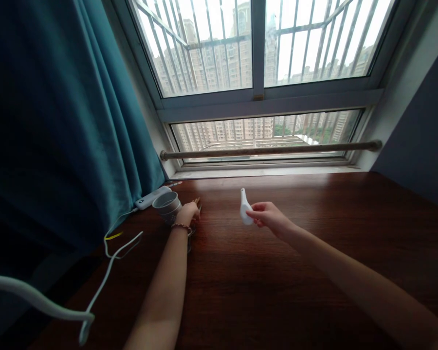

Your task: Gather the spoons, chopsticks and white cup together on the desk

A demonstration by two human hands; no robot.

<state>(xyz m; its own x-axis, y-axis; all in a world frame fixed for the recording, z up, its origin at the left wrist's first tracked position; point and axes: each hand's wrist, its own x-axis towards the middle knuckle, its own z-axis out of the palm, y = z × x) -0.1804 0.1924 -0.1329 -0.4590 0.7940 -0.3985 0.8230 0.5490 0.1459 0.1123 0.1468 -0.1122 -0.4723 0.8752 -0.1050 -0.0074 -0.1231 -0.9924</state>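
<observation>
My right hand [268, 215] is closed on a small white ceramic spoon [245, 206], held above the dark wooden table [277, 272] with its handle pointing up. My left hand [188, 212], a bead bracelet on its wrist, reaches to the left and rests beside a grey cup [167, 205]. Its fingers are curled on thin sticks, possibly chopsticks [196, 201], lying on the table next to the cup.
A white power bank [152, 198] with a white cable [109, 265] lies behind the cup at the table's left. A teal curtain [58, 121] hangs along the left. A barred window [263, 73] with a rail [270, 150] runs behind the table.
</observation>
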